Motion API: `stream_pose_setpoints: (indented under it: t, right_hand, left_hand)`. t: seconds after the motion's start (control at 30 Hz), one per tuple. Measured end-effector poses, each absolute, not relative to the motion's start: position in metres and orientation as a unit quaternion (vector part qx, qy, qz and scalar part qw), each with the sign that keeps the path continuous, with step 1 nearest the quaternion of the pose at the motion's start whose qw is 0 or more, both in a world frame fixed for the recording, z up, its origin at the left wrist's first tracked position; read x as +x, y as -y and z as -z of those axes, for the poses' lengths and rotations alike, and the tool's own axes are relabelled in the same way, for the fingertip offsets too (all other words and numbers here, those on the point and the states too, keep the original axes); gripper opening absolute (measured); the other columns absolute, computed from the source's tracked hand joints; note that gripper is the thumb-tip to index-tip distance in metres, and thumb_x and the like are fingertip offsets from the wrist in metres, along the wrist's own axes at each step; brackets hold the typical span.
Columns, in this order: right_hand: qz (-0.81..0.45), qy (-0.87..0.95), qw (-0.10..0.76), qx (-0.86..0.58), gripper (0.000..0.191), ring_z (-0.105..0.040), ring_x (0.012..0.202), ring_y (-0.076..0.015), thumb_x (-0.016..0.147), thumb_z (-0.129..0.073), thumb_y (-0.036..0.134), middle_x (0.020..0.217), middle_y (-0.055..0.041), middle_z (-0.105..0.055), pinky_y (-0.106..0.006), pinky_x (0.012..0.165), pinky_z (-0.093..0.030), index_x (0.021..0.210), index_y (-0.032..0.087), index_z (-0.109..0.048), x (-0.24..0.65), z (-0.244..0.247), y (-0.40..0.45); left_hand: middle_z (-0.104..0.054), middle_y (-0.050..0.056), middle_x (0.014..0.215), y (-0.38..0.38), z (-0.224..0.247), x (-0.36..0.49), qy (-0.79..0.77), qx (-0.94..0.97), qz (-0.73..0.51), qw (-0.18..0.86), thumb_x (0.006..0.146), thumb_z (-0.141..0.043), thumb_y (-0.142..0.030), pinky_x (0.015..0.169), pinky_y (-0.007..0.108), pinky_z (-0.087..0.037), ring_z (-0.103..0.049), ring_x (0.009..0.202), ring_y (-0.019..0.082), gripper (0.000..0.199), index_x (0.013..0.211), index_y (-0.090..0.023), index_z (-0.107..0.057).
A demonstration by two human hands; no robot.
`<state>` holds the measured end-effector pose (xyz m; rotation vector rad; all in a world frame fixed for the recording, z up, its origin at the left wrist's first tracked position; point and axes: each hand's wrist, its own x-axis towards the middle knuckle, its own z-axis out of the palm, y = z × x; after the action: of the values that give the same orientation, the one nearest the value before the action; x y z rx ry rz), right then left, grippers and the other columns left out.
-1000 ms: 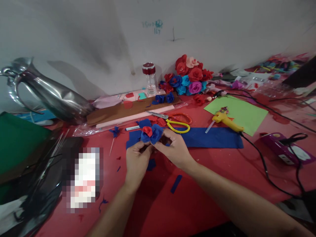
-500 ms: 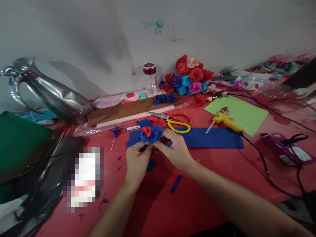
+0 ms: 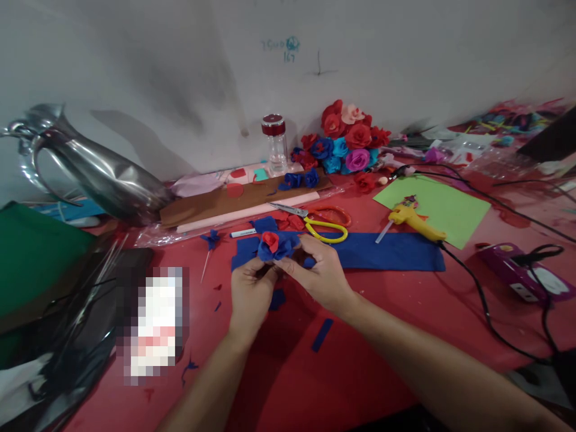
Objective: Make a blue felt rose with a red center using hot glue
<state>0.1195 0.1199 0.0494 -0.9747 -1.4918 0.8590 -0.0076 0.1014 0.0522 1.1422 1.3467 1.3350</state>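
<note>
A blue paper flower (image 3: 278, 247) with a red centre is held up between my two hands, above the red table. My left hand (image 3: 252, 288) pinches it from below on the left. My right hand (image 3: 320, 269) has its fingers closed on the flower's right edge and base. The fingertips under the flower are partly hidden. Behind my hands lie a strip of blue paper (image 3: 387, 252), scissors (image 3: 326, 228) with yellow and orange handles, and a white marker (image 3: 243, 233).
A yellow glue gun (image 3: 417, 223) rests partly on green paper (image 3: 468, 210), its cord running right past a purple power strip (image 3: 524, 273). Finished paper flowers (image 3: 346, 141), a red-lidded glass bottle (image 3: 274, 147) and a metal jug (image 3: 99, 165) are at the back. Blue scraps (image 3: 322, 335) lie nearby.
The flower has tilted slightly in my fingers, and its red centre sits a little differently. Both hands keep their grip in nearly the same place.
</note>
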Motion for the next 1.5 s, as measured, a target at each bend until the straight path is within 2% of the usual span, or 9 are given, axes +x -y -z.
stream_pose_setpoints:
  t: [0.3, 0.47, 0.77, 0.97, 1.23, 1.37, 1.5]
  right_hand:
    - [-0.336, 0.652, 0.533, -0.422, 0.003, -0.058, 0.071, -0.0158, 0.081, -0.064, 0.022, 0.078, -0.0023, -0.066, -0.029, 0.067, -0.049, 0.079, 0.02, -0.064, 0.1194, -0.0444, -0.1204]
    - [-0.314, 0.662, 0.536, -0.42, 0.005, -0.056, 0.068, -0.0156, 0.081, -0.064, 0.023, 0.074, -0.001, -0.063, -0.028, 0.064, -0.048, 0.077, 0.02, -0.062, 0.1193, -0.0478, -0.1188]
    - [-0.306, 0.673, 0.532, -0.413, 0.005, -0.059, 0.075, -0.0173, 0.082, -0.064, 0.023, 0.078, -0.0027, -0.066, -0.029, 0.068, -0.049, 0.077, 0.021, -0.064, 0.12, -0.0469, -0.1197]
    - [-0.296, 0.683, 0.532, -0.403, 0.004, -0.059, 0.076, -0.0172, 0.082, -0.062, 0.019, 0.079, -0.003, -0.064, -0.029, 0.07, -0.049, 0.079, 0.02, -0.064, 0.1192, -0.048, -0.1196]
    - [-0.306, 0.693, 0.514, -0.402, 0.008, -0.053, 0.068, -0.0155, 0.082, -0.061, 0.018, 0.073, -0.0015, -0.058, -0.027, 0.06, -0.046, 0.074, 0.02, -0.06, 0.12, -0.0503, -0.1179]
    - [-0.303, 0.689, 0.512, -0.413, 0.006, -0.055, 0.073, -0.0169, 0.083, -0.06, 0.02, 0.077, -0.003, -0.061, -0.028, 0.064, -0.048, 0.077, 0.02, -0.062, 0.1198, -0.0492, -0.1185]
    - [-0.302, 0.693, 0.508, -0.413, 0.008, -0.054, 0.07, -0.0167, 0.08, -0.058, 0.016, 0.074, -0.0026, -0.059, -0.028, 0.063, -0.047, 0.074, 0.02, -0.059, 0.1201, -0.0493, -0.119]
  left_hand:
    - [-0.074, 0.001, 0.069, -0.101, -0.0466, -0.0087, -0.556, 0.488, -0.531, 0.412, 0.068, -0.063, -0.021, 0.072, 0.031, -0.054, -0.064, 0.068, 0.018, 0.017, 0.073, -0.018, -0.079]
    - [-0.072, 0.0, 0.065, -0.1011, -0.0497, -0.0082, -0.557, 0.497, -0.527, 0.405, 0.067, -0.063, -0.019, 0.066, 0.027, -0.052, -0.06, 0.064, 0.016, 0.017, 0.071, -0.019, -0.079]
    - [-0.071, 0.0, 0.064, -0.1009, -0.0486, -0.008, -0.552, 0.499, -0.528, 0.409, 0.068, -0.062, -0.018, 0.064, 0.026, -0.049, -0.059, 0.063, 0.016, 0.017, 0.072, -0.018, -0.079]
    - [-0.072, 0.001, 0.067, -0.1022, -0.0474, -0.0086, -0.552, 0.483, -0.534, 0.422, 0.068, -0.066, -0.022, 0.072, 0.03, -0.052, -0.063, 0.069, 0.018, 0.014, 0.071, -0.018, -0.079]
    - [-0.074, 0.002, 0.069, -0.1027, -0.0486, -0.0086, -0.553, 0.478, -0.536, 0.422, 0.067, -0.071, -0.027, 0.073, 0.032, -0.054, -0.063, 0.07, 0.02, 0.013, 0.073, -0.019, -0.08]
    - [-0.075, 0.003, 0.072, -0.1028, -0.0478, -0.0085, -0.554, 0.473, -0.533, 0.43, 0.069, -0.069, -0.026, 0.076, 0.034, -0.055, -0.065, 0.072, 0.021, 0.016, 0.076, -0.018, -0.08]
    - [-0.076, 0.003, 0.072, -0.1036, -0.046, -0.009, -0.556, 0.47, -0.54, 0.423, 0.068, -0.068, -0.025, 0.077, 0.033, -0.055, -0.065, 0.072, 0.02, 0.015, 0.074, -0.018, -0.08]
